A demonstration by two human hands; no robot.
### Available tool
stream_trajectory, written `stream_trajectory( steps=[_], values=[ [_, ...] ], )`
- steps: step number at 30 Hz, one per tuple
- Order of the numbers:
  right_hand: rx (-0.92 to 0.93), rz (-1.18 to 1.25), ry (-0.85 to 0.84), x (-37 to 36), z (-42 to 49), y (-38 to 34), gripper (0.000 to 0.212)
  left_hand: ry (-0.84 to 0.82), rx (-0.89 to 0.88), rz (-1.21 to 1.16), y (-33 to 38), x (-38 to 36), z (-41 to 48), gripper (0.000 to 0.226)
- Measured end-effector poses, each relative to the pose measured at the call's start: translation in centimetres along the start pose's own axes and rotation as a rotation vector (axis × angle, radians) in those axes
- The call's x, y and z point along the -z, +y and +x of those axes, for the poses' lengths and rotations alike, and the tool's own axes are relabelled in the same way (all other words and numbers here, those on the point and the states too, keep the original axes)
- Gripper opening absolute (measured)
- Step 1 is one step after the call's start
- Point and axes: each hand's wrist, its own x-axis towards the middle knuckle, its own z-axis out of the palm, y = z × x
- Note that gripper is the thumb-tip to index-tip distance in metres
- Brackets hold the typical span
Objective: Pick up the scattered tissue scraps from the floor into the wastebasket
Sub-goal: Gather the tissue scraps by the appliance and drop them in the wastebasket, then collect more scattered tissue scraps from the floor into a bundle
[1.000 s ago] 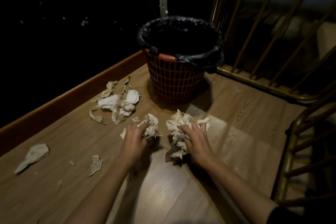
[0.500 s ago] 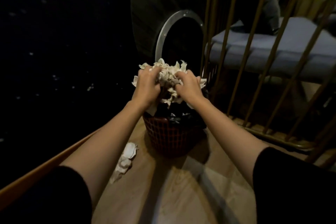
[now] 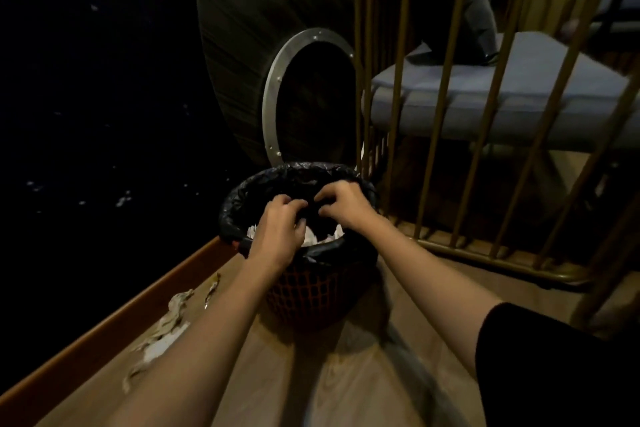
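Note:
An orange mesh wastebasket [image 3: 311, 298] lined with a black bag stands on the wooden floor. White tissue scraps [image 3: 311, 236] lie inside it, under my hands. My left hand [image 3: 277, 232] hovers over the basket's near rim with fingers curled and apart, holding nothing. My right hand [image 3: 341, 206] is beside it over the opening, fingers bent and empty. More tissue scraps [image 3: 162, 340] lie scattered on the floor at the left, partly hidden by my left forearm.
A wooden skirting board [image 3: 104, 333] runs along the left edge of the floor. A brass railing [image 3: 485, 135] stands right of the basket, with a cushioned seat behind it. A round metal-rimmed opening [image 3: 277, 90] sits behind the basket.
My hands gathered a pile of tissue from the floor, carried it over the basket and let it go; the scraps now lie inside the bag and both hands are empty.

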Motion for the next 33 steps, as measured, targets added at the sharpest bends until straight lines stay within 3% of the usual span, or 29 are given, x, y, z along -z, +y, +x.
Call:
stream_trajectory(
  steps=[3,6,8,11,14,16,19,23,29,33],
  values=[
    [0.075,0.168,0.450,2.3,-2.6,1.9,0.015,0.269,-0.300,-0.139,3.2,0.2,-3.4,0.020],
    [-0.079,0.154,0.703,2.1,-5.4,8.2,0.014,0.109,-0.438,-0.263,5.4,-4.3,-8.9,0.018],
    [-0.270,0.149,0.651,-0.7,-7.7,14.2,0.014,-0.140,-0.396,-0.270,5.4,-9.7,-13.2,0.021],
    [-0.496,0.135,0.481,-6.4,-12.6,22.3,0.016,-0.563,-0.239,-0.162,3.6,-17.0,-19.1,0.043],
    [-0.574,0.042,0.410,-9.5,-15.7,26.9,0.021,-0.834,-0.106,-0.035,1.1,-20.5,-22.7,0.060],
    [-0.544,-0.052,0.406,-9.7,-15.2,28.6,0.022,-0.850,-0.137,0.017,0.2,-21.8,-24.2,0.059],
    [-0.482,-0.170,0.391,-8.5,-12.9,29.6,0.032,-0.742,-0.155,0.116,-0.2,-22.0,-24.8,0.056],
    [-0.526,-0.325,0.232,-7.6,-9.5,31.3,0.048,-0.770,-0.180,0.000,-0.2,-22.2,-25.2,0.058],
    [-0.444,-0.527,0.177,-8.8,-9.8,32.4,0.034,-0.788,-0.174,0.036,-0.3,-22.3,-25.3,0.059],
    [-0.363,-0.527,0.334,-9.9,-11.7,32.2,0.029,-0.794,-0.170,0.035,-0.3,-22.5,-25.4,0.059]
  ],
)
